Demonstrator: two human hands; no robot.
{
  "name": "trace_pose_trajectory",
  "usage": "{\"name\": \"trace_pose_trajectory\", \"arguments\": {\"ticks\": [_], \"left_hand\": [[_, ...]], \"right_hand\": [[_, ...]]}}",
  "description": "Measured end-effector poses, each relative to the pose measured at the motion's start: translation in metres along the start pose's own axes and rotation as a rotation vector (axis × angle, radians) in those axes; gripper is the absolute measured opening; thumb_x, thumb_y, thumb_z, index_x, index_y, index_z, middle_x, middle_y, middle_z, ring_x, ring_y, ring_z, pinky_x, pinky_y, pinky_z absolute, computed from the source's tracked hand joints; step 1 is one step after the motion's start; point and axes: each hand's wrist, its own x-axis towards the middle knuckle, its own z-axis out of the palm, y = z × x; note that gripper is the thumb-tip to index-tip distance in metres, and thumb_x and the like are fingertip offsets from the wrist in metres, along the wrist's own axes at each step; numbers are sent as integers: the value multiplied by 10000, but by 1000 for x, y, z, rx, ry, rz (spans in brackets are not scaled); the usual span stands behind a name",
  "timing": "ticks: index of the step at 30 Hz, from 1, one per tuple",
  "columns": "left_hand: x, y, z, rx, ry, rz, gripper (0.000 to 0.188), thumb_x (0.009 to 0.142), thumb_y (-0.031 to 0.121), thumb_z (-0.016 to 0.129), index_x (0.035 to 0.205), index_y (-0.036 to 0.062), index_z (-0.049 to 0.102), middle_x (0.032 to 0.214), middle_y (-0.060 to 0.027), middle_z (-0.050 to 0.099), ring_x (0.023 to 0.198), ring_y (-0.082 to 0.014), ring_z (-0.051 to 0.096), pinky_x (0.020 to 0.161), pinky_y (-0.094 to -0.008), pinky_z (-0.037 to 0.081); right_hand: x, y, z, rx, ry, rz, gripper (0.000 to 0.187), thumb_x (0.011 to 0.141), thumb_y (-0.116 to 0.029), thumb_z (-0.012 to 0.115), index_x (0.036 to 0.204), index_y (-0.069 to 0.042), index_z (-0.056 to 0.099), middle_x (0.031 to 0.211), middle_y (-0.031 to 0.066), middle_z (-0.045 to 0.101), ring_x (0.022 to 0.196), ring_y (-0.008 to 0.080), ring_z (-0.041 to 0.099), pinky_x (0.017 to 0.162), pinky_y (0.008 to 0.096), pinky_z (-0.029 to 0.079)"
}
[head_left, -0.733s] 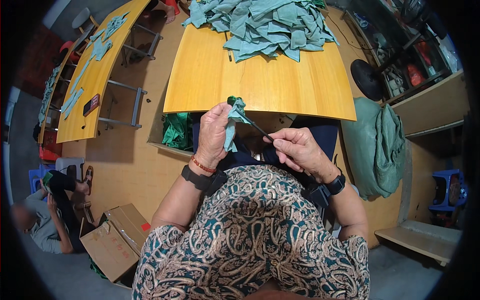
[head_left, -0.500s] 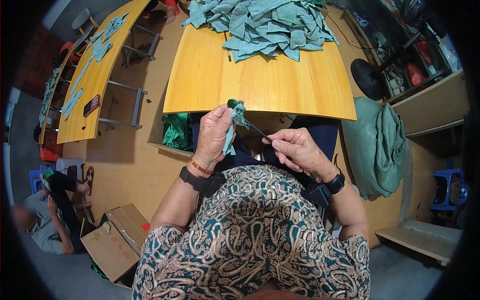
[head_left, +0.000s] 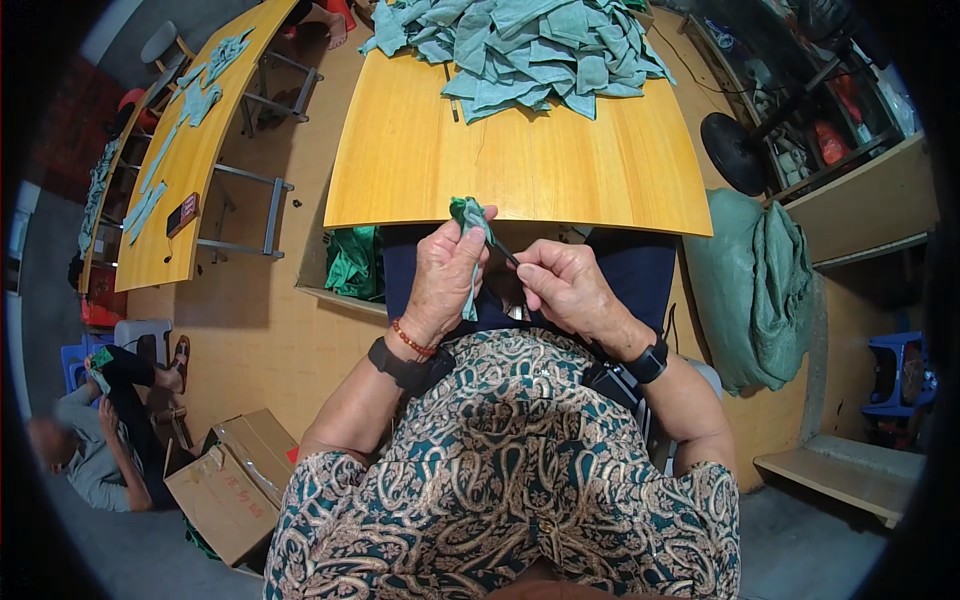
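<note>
In the head view, facing the near edge of a broad yellow wooden surface (head_left: 520, 165) from just above it. Holding up a bunched piece of bright green and pale teal cloth (head_left: 471, 214) in the left hand (head_left: 445, 278), closing thumb and fingers around it near the middle of the surface's edge, and letting a narrow pale tail of it hang down beside the palm. Pinching a thin black stick (head_left: 504, 251) between the thumb and fingertips of the right hand (head_left: 568, 287), slanting it up and leftward to the cloth, and hiding the stick's far end there. Bringing both hands near each other, but not visibly touching. Wearing an orange-red bead bracelet (head_left: 413, 341) on the left wrist, and a black band on each.

Showing at the far end of the surface a large heap of pale teal cloth pieces (head_left: 560, 55), with a slim black pen-like stick (head_left: 454, 108) poking out from its near side. Showing under the surface's left corner an open box (head_left: 335, 301) containing shiny green cloth (head_left: 356, 262), and to the right a bulging green sack (head_left: 748, 295) on the floor.

Showing at upper left a second yellow surface (head_left: 213, 150) bearing teal cloth strips (head_left: 200, 104) and a small dark red box-shaped thing (head_left: 182, 214). Showing at lower left a seated co-worker (head_left: 95, 475) near a brown cardboard box (head_left: 225, 510).
</note>
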Motion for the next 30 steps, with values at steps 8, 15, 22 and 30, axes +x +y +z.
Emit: {"name": "trace_pose_trajectory", "arguments": {"ticks": [8,15,22,30], "left_hand": [[1,5,-1,-80,-2,61,470,1041,288,523,1409,5,451,702,51,478,509,-7,405,435,-160,347],[8,12,-6,-482,-74,-61,497,1033,377,518,1323,-26,496,689,26,438,492,-56,339,430,-204,291],[2,12,-11,-275,-41,19,361,1017,288,569,1203,-22,570,649,54,402,483,-40,326,425,-203,279],[5,12,-9,-145,-3,111,337,986,225,621,1210,-22,575,634,68,420,493,-32,360,434,-200,292]], "right_hand": [[30,12,19,-122,69,-294,134,958,-88,589,966,31,648,619,5,588,521,46,530,452,212,409],[11,-17,1,107,-96,25,191,991,-133,561,1087,10,641,638,-3,599,421,24,463,371,184,332],[-15,-21,-8,-25,-86,-47,276,975,-86,567,1229,1,628,646,-20,607,453,12,464,411,185,355],[-38,-30,-27,6,-76,-65,328,973,-55,560,1294,-37,621,629,-24,600,418,3,427,375,170,323]]}}
